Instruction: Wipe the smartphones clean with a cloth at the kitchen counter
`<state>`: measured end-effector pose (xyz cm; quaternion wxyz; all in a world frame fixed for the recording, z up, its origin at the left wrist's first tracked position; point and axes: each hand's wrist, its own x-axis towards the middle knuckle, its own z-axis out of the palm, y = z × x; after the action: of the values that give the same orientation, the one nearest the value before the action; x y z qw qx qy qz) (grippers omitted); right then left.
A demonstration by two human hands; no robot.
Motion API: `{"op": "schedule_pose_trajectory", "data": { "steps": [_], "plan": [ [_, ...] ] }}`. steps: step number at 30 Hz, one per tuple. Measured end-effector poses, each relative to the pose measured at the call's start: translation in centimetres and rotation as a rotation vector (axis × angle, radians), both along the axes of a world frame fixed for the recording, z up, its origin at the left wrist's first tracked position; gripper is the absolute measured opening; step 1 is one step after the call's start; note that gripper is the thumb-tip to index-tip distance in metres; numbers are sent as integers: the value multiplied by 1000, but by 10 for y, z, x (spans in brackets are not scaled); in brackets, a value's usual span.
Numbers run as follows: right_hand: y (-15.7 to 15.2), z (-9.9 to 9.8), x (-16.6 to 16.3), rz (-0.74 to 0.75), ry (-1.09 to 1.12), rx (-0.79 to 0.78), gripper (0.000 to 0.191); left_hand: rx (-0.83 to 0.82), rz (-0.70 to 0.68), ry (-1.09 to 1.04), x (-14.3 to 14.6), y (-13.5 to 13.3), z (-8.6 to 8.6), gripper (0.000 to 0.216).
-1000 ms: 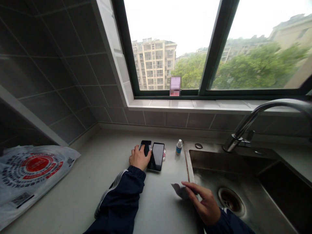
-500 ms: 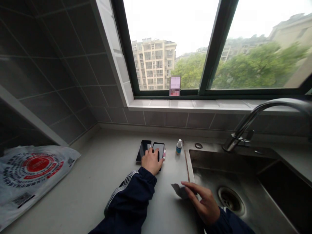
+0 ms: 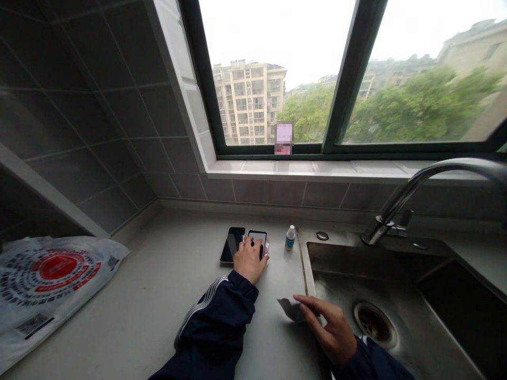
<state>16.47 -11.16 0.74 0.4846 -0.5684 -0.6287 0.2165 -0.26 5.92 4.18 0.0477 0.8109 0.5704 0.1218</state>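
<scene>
While L hand (image 3: 250, 260) touches phone (image 3: 258, 236), R hand (image 3: 333, 328) pinches gry scrap (image 3: 291, 310).

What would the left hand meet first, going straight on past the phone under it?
Beyond the phone, the left hand would probably meet the low ledge along the counter's back, below the tiled wall; depth is unclear.

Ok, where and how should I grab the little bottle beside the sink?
Best, I think, around the labelled body of the bottle, just below the white cap, from the near side, pinching across its sides. It stands upright and slim, and the left hand over the phone is to its left.
</scene>
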Motion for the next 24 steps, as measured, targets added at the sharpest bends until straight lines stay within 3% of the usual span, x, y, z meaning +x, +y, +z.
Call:
{"op": "schedule_pose_trajectory", "data": {
  "steps": [11, 24],
  "plan": [
    [1, -1, 0, -7, -22, -3, 29, 52, -49, -70, 4, -5, -6, 49],
    [0, -2, -1, -1, -5, -2, 25, 83, 7, -201, 13, -19, -11, 55]
  ]
}}
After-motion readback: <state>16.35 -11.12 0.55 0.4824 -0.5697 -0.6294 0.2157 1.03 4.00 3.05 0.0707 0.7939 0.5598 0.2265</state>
